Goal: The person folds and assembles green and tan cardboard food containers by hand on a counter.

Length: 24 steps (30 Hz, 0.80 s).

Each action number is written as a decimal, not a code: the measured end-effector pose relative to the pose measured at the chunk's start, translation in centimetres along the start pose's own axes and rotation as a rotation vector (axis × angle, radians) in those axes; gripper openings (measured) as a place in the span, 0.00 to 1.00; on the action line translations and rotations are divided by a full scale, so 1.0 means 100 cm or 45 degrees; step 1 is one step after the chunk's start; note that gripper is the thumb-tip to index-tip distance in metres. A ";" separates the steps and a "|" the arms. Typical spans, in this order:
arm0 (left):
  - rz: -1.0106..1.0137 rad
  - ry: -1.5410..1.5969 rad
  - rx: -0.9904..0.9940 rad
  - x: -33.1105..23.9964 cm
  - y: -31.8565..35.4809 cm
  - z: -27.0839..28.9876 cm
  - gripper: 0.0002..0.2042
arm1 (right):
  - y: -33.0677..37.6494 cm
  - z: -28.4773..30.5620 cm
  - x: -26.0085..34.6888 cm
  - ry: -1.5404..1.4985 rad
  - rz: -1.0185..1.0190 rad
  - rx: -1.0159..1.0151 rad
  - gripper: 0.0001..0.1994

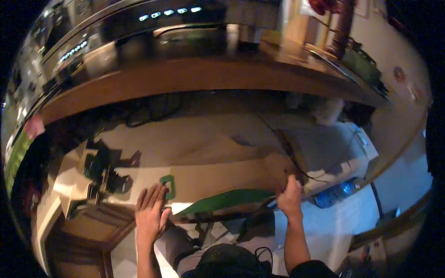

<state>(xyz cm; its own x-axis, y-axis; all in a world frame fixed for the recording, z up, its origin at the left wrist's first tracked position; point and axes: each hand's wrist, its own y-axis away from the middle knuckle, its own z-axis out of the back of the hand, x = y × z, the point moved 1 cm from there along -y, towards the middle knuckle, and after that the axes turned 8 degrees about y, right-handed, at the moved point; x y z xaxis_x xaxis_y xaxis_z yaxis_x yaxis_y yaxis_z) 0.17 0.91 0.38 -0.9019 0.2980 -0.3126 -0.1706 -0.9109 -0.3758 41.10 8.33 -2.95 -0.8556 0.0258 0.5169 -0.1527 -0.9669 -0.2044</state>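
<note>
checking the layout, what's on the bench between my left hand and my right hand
In the head view, a long green strip lies along the bench edge between the left hand and the right hand, with a small green frame by the left fingertips.

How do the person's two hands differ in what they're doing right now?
The left hand lies flat with fingers spread, palm down on the tan board, beside a small green piece; the right hand is curled closed, gripping the end of the long green strip. The left hand sits nearer the person, the right hand slightly farther out. Both are bare and rest at the board's near edge.
</note>
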 end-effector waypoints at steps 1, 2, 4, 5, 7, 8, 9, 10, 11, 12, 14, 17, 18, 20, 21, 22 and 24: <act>-0.003 -0.043 -0.012 0.005 0.002 0.001 0.27 | 0.001 -0.008 0.001 0.143 0.013 0.011 0.30; -0.031 -0.044 -0.008 0.013 0.003 -0.001 0.25 | 0.004 -0.004 0.003 0.305 0.015 0.017 0.28; 0.023 0.019 -0.106 -0.003 -0.001 -0.009 0.24 | -0.015 0.053 0.024 0.361 0.328 -0.240 0.28; 0.056 0.031 -0.076 -0.001 0.002 -0.008 0.23 | -0.010 0.071 0.036 0.366 0.437 -0.307 0.27; 0.091 0.064 -0.104 -0.004 -0.001 0.003 0.18 | -0.013 0.121 0.055 0.200 0.676 -0.510 0.29; 0.121 0.089 -0.137 -0.002 -0.002 0.004 0.17 | -0.021 0.147 0.061 0.184 0.711 -0.565 0.27; 0.217 0.100 -0.137 0.005 -0.004 0.002 0.17 | -0.029 0.176 0.063 0.173 0.744 -0.632 0.25; 0.300 0.119 -0.123 0.019 -0.010 -0.003 0.18 | -0.035 0.206 0.064 0.122 0.719 -0.734 0.22; 0.380 0.146 -0.108 0.036 -0.017 -0.015 0.20 | -0.043 0.238 0.062 0.081 0.696 -0.840 0.19; 0.578 0.226 -0.181 0.070 -0.019 -0.046 0.26 | -0.061 0.266 0.061 0.106 0.760 -0.907 0.17; 0.517 0.538 -0.315 0.028 -0.054 -0.022 0.27 | -0.108 0.312 0.044 0.122 0.881 -0.918 0.14; 0.401 0.577 -0.531 0.039 -0.061 -0.015 0.28 | -0.189 0.338 0.016 0.047 0.928 -0.654 0.18; 0.373 0.632 -0.529 0.032 -0.064 -0.015 0.28 | -0.209 0.349 -0.001 0.118 0.953 -0.565 0.20; 0.294 0.673 -0.668 0.031 -0.058 -0.017 0.27 | -0.231 0.356 -0.010 0.122 0.939 -0.393 0.23; 0.229 0.677 -0.803 0.039 -0.052 -0.028 0.27 | -0.238 0.354 -0.006 0.077 0.895 -0.320 0.23; 0.231 0.673 -0.822 0.036 -0.056 -0.029 0.26 | -0.242 0.353 -0.004 0.042 0.844 -0.241 0.24; 0.296 0.644 -0.744 0.024 -0.061 -0.021 0.26 | -0.247 0.350 -0.004 -0.001 0.916 -0.221 0.25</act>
<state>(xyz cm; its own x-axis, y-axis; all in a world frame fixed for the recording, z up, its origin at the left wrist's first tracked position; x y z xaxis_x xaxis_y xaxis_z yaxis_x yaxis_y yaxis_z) -0.10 7.78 0.14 -0.5762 0.3397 -0.7434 0.3609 -0.7103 -0.6043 62.48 23.33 30.97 -0.7734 -0.5994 0.2064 0.3696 -0.6909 -0.6213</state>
